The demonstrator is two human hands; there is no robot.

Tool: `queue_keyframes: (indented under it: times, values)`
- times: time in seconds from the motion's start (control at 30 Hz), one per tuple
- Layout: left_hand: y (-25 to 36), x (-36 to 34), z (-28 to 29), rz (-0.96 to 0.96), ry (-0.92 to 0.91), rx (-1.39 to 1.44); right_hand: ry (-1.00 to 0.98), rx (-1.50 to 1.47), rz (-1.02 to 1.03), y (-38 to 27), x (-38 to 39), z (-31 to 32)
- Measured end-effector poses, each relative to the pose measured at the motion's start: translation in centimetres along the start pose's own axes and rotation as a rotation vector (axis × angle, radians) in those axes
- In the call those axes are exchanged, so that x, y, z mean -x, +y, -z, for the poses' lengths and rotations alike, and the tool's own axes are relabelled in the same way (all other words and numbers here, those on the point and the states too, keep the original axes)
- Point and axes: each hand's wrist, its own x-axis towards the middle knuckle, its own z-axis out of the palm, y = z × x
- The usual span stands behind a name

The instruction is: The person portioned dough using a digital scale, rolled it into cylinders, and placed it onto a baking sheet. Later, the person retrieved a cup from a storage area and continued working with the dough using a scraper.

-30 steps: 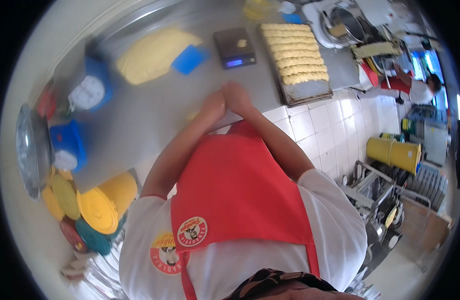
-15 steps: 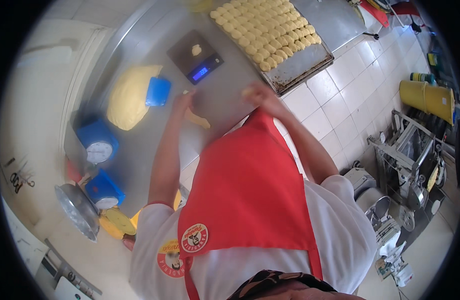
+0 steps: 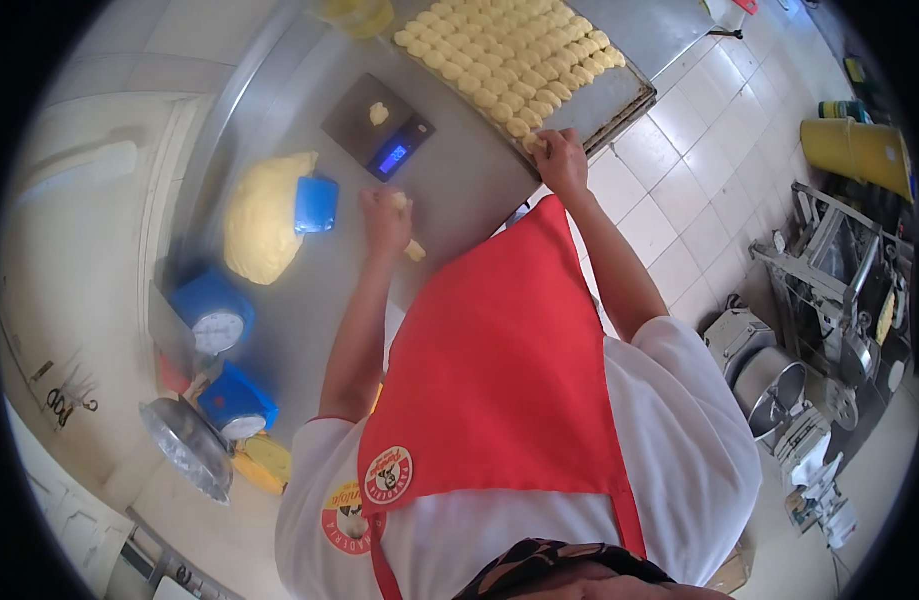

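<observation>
My left hand (image 3: 383, 228) is closed around a strip of pale yellow dough (image 3: 414, 251), which pokes out at both ends of the fist just above the steel table. At the near corner of the baking tray (image 3: 619, 100), my right hand (image 3: 567, 162) pinches a small dough piece (image 3: 535, 144) beside the rows of dough balls (image 3: 509, 65). A dark digital scale (image 3: 351, 122) with a lit blue display carries a small dough lump (image 3: 378, 114). Left of my left hand lies a large dough mass (image 3: 257, 230), with a blue dough scraper (image 3: 316, 204) at its right edge.
Two blue dial scales (image 3: 212, 308) stand at the table's left, near a metal bowl (image 3: 187, 450). A yellowish tub (image 3: 354, 15) sits at the far edge. On the right are a tiled floor, a yellow bin (image 3: 854, 155) and metal machinery (image 3: 829, 290).
My right hand has moved forward from the table edge to the tray corner with its dough piece. My left hand has closed over the dough strip. The view has shifted slightly.
</observation>
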Motion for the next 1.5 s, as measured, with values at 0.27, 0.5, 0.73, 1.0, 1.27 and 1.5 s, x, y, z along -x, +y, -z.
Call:
queue_keyframes:
  times: [0.27,0.5,0.73,1.0,1.27,1.5]
  values:
    - [3.7,3.0,-0.3,-0.079,-0.315,0.514,-0.906,0.023,-0.151,-11.0,8.0,-6.0]
    - [2.1,1.8,-5.7,-0.023,-0.463,0.395,-0.422,-0.124,0.121,-10.9,8.4,-6.9]
    - [5.9,-2.2,-1.9,-0.081,-0.629,0.331,-0.621,0.22,0.252,-12.0,3.7,-3.6]
    - [-2.9,-4.6,-2.3,0.998,-0.607,0.938,-0.429,-0.577,-0.166,-3.9,3.1,1.8]
    - [2.2,-6.8,-1.6,0.115,-0.513,0.246,-0.031,0.014,-0.037,5.3,-2.8,-1.9]
    - [0.8,-2.9,-4.1,-0.074,-0.459,0.604,-0.653,-0.182,-0.226,-7.3,1.8,-2.5]
